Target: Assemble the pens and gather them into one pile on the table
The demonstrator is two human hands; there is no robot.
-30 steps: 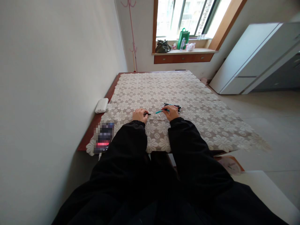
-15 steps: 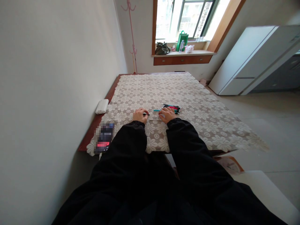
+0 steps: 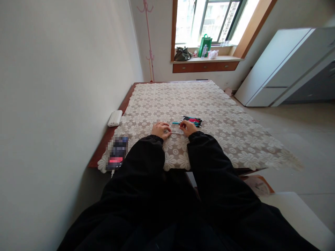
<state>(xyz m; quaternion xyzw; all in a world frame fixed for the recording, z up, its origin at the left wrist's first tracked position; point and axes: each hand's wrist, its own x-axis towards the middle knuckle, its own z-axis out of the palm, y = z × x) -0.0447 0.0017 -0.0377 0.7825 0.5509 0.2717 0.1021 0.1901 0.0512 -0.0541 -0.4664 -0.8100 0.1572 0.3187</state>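
My left hand (image 3: pixel 161 130) rests low over the lace cloth, thumb and forefinger closed at the left end of a thin white rod (image 3: pixel 177 132). The rod lies level between my two hands and looks like a pen refill or tube. My right hand (image 3: pixel 188 128) is bent in a pinch just above the rod's right end; what its fingers hold, if anything, is hidden. A short teal pen part (image 3: pixel 175 122) lies beyond the gap between the hands. Right behind my right hand is a bunch of several pens (image 3: pixel 192 119), black, red and teal.
The lace tablecloth (image 3: pixel 217 139) covers most of the table. A phone (image 3: pixel 117 153) with a cable lies at the left front, and a white power bank (image 3: pixel 115 118) sits on the left edge against the wall. A white stool or chair seat (image 3: pixel 295 209) stands right of the table.
My left hand has moved slightly right to the rod's end, and the small black piece in its fingers no longer shows. My right hand's fingers have drawn into a tighter pinch.
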